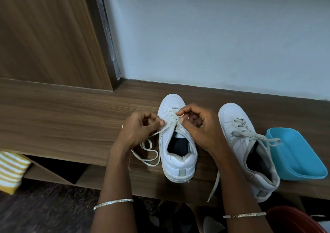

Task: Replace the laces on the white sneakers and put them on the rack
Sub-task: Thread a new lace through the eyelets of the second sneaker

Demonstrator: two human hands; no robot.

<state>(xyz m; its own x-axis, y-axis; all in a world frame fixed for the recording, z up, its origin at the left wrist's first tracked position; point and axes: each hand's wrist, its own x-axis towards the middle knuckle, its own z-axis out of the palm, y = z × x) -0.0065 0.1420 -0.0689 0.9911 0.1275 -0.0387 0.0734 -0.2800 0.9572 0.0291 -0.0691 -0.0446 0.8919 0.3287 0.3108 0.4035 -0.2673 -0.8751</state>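
Two white sneakers stand toes-away on a brown wooden rack top (62, 118). Over the left sneaker (176, 164) both my hands work its pale grey lace (148, 154). My left hand (141, 130) pinches one strand at the shoe's left side; the loose end loops on the wood beside it. My right hand (198, 125) pinches the lace over the upper eyelets and hides the tongue's right side. The right sneaker (250, 148) stands apart to the right, laced, with its lace ends (214, 186) loose, one hanging off the front edge.
A blue plastic tray (296, 154) lies right of the right sneaker. A pale wall rises behind, a wooden panel (44, 36) at the back left. Yellow-striped cloth (12, 170) sits at the lower left. A dark red object (296, 220) shows at the bottom right, under the rack's edge.
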